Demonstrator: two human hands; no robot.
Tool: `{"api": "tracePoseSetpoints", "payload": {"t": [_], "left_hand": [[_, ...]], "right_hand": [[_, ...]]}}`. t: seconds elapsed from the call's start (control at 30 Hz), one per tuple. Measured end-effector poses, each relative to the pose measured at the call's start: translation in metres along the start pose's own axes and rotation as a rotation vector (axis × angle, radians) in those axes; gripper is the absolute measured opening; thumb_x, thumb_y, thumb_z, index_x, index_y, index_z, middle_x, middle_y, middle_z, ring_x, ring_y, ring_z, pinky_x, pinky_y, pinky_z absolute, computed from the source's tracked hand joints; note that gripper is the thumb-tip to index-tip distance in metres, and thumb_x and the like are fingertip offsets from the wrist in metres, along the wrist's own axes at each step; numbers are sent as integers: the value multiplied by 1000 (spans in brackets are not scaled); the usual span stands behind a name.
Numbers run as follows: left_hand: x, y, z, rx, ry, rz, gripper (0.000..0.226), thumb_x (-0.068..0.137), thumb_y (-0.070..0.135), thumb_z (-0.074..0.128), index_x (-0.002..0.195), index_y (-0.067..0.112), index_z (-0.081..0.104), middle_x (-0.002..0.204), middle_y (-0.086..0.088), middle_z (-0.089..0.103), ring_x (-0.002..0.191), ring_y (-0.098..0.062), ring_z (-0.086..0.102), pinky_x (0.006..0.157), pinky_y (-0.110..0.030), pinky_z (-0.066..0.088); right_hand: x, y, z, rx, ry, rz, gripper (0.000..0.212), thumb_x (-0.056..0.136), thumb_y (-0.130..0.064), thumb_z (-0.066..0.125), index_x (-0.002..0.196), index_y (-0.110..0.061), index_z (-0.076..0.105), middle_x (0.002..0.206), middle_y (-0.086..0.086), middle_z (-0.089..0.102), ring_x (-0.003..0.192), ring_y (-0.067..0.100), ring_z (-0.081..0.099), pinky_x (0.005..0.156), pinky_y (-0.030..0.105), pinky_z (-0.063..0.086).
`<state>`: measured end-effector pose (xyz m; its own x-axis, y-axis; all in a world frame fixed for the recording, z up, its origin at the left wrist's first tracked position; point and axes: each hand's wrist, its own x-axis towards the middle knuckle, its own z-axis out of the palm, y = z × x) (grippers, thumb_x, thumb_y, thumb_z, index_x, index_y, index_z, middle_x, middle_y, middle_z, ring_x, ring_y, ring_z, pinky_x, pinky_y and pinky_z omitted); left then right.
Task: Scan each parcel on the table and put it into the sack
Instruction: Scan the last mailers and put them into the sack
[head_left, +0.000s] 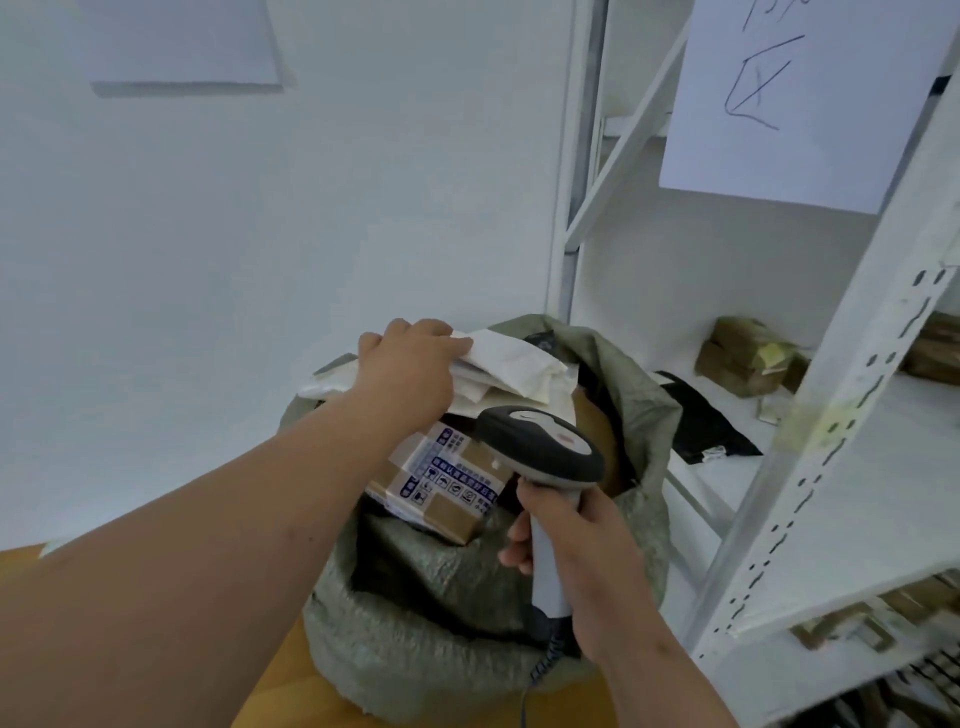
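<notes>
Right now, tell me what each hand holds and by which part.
Left hand holds a white soft parcel by its near end, over the sack. Right hand grips the scanner by its handle.

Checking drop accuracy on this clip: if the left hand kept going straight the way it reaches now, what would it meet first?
Probably the sack's far rim, then the white wall. The left hand, gripping a white parcel, is over the sack; depth is unclear.

The mouth of the grey-green woven sack (631, 415) was crowded: white paper mailers (511, 364) lay across its far side and a brown taped cardboard box (441, 480) filled the middle. A white metal shelving upright (852, 415) stood close on the right, and only a dark gap showed at the near rim.
</notes>
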<state>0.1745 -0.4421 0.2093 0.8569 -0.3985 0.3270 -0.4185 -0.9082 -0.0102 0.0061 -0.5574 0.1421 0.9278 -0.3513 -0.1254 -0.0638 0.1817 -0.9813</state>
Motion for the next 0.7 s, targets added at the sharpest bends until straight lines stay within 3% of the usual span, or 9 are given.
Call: {"api": "tracePoseSetpoints", "payload": {"t": [0.1, 0.27, 0.47, 0.7], "left_hand": [[-6, -5, 0, -100, 68, -20, 67, 94, 7, 40, 147, 47, 33, 155, 10, 32, 136, -21, 29, 108, -42, 21], [-23, -44, -5, -289, 233, -123, 49, 100, 16, 41, 141, 42, 48, 150, 9, 39, 134, -21, 31, 106, -38, 19], [-76, -130, 1, -419, 215, -379, 40, 100, 18, 42, 133, 36, 56, 144, 9, 44, 133, -19, 36, 107, -39, 21], [-165, -252, 33, -388, 77, -557, 35, 101, 25, 47, 133, 36, 55, 145, 9, 45, 127, -19, 46, 104, -41, 29]], "right_hand": [[3, -1, 5, 22, -47, -12, 12, 95, -22, 65, 99, -11, 63, 64, 3, 64, 57, 20, 65, 62, 35, 52], [1, -4, 34, 48, -94, -8, 11, 94, -19, 65, 98, -9, 62, 66, 6, 63, 58, 22, 63, 56, 28, 52], [-12, 14, 102, -46, -150, 21, 13, 92, -21, 66, 95, -9, 64, 64, 5, 65, 57, 19, 66, 55, 27, 53], [-41, 58, 217, -150, -231, 57, 14, 93, -24, 65, 92, -10, 64, 66, 6, 64, 56, 16, 65, 55, 24, 50]]}}
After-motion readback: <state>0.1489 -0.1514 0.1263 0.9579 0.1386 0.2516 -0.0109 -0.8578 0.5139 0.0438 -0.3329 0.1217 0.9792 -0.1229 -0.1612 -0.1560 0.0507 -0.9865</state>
